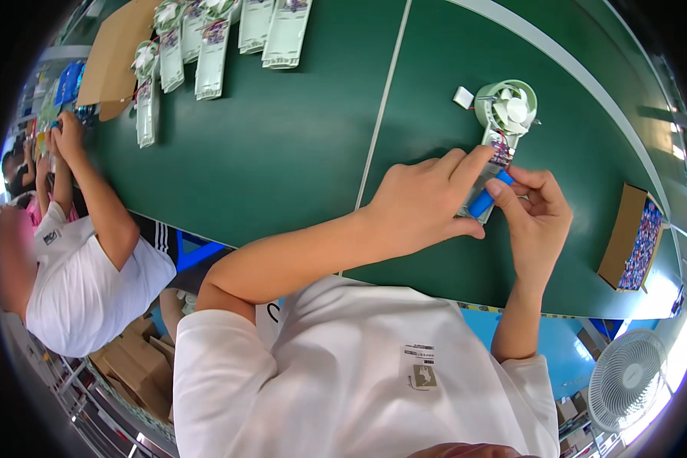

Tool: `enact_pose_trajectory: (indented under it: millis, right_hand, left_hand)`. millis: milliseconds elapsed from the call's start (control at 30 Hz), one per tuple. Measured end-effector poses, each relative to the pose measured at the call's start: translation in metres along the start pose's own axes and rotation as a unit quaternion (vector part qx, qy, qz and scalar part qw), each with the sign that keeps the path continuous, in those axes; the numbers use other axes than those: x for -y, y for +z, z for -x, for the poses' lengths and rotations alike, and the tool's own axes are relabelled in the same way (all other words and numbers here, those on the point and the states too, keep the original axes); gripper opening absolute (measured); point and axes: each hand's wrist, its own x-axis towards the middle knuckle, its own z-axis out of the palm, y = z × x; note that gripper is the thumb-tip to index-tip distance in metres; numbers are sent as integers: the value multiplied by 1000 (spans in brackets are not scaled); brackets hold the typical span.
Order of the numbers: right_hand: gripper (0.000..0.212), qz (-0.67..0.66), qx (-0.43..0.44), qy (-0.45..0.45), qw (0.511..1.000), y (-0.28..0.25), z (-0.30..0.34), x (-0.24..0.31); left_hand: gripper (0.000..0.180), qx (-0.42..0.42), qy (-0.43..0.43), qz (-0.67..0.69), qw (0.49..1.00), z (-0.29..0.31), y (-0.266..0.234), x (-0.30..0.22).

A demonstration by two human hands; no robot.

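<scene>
A pale green handheld fan housing [481,98] lies opened on the green table, its white blades at the far end and a small circuit board [501,150] below them. My right hand [538,206] pinches a blue cylindrical battery [490,194] between thumb and fingers, over the handle part. My left hand [427,195] rests across the handle from the left, fingers stretched out, its index fingertip by the circuit board. Part of the handle is hidden under my hands. A small white block [463,98] on a wire lies left of the fan head.
Several similar fan housings [211,61] lie at the far left beside a cardboard sheet [118,57]. An open carton [630,238] of small colourful parts stands at the right. A person in a white shirt [99,290] works at the left. A standing fan [630,378] is lower right.
</scene>
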Motion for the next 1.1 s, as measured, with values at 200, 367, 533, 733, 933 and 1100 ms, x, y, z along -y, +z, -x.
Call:
enact_pose_trajectory:
  millis: [200, 367, 533, 733, 933, 1100]
  right_hand:
    - [21, 41, 11, 6, 999, -2, -1, 3]
    - [21, 79, 14, -10, 997, 1, -3, 4]
    - [22, 113, 18, -21, 993, 10, 2, -5]
    - [48, 57, -19, -13, 998, 15, 4, -12]
    - [55, 33, -37, -25, 998, 21, 4, -14]
    - [43, 87, -8, -60, 994, 17, 3, -23]
  left_hand:
    - [98, 16, 18, -23, 999, 0, -1, 2]
    - [99, 21, 33, -32, 999, -1, 0, 3]
    - [96, 40, 14, -29, 999, 0, -5, -1]
    - [88, 29, 22, -2, 999, -2, -9, 3]
    - [55, 9, -130, 237, 963, -18, -19, 23]
    - [39, 147, -287, 326, 889, -40, -37, 11]
